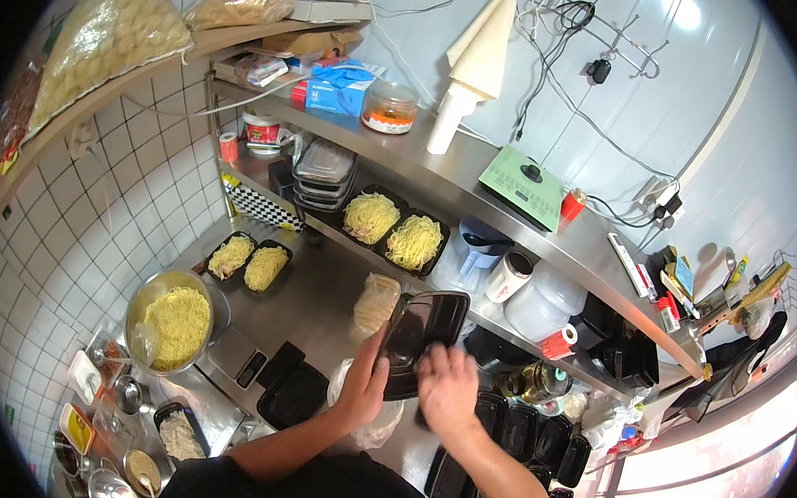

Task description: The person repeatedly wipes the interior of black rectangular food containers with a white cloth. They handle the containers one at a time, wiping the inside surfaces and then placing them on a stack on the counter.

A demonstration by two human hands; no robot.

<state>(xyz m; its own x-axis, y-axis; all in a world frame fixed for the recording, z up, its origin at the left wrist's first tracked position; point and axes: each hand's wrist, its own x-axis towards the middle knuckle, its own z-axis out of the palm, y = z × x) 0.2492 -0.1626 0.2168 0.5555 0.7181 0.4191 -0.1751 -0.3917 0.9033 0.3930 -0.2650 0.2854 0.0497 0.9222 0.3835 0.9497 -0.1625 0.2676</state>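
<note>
My left hand (364, 384) holds a black plastic food container (404, 331) by its left side, tilted up over the steel counter (312, 319). My right hand (446, 385) is at the container's lower right edge, its fingers bent and blurred; whether it grips cannot be told. Below the hands lies a clear plastic bag (377, 426), partly hidden by my left forearm. A clear pack of pale food (376, 302) is just left of the container. More empty black containers (517, 431) stand at the right, and others (294, 393) at the left.
A steel pot of noodles (178, 324) stands at the left, beside a scale (234, 359). Two small noodle-filled trays (266, 268) sit at the back left, larger filled ones (414, 243) on the lower shelf. The upper shelf's steel edge (404, 157) crosses above. Bowls of ingredients (142, 469) crowd the lower left.
</note>
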